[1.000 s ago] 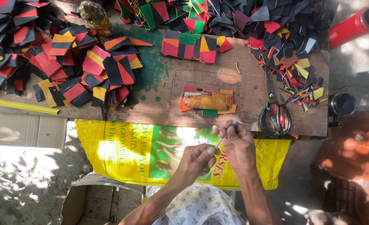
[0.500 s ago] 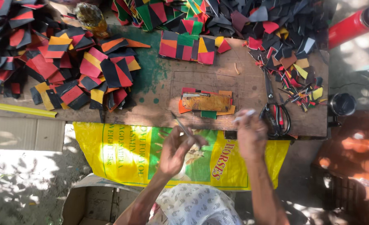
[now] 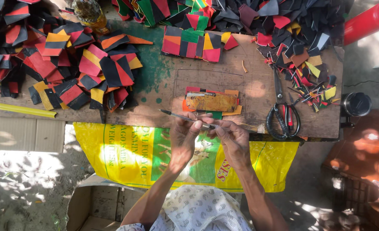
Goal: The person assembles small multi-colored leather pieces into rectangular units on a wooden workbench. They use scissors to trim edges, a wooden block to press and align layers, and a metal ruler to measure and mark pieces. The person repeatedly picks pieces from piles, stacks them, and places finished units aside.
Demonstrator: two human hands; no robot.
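Hands come first from where I watch: my left hand (image 3: 184,133) and right hand (image 3: 232,137) meet just off the near edge of the wooden table (image 3: 164,81), over the yellow sack (image 3: 125,154) hanging from it. Both are closed in a pinch on a thin pen-like tool (image 3: 185,116), its dark tip pointing left past the left fingers, its other end hidden under the right thumb. I cannot tell whether it is a pen or a fine brush.

To do this well, I judge the grip should sit close to the middle, both thumbs steady, the tool level, elbows tucked so the tip does not wander.

Just beyond the fingers lies a small stack of orange and red pieces (image 3: 211,102); right of it, black-handled scissors (image 3: 281,115). Farther off spread heaps of red, black and yellow cut shapes (image 3: 69,68).

Half a second ago the hands were apart and blurred, the left lower; now they have come together and the tool shows clearly.
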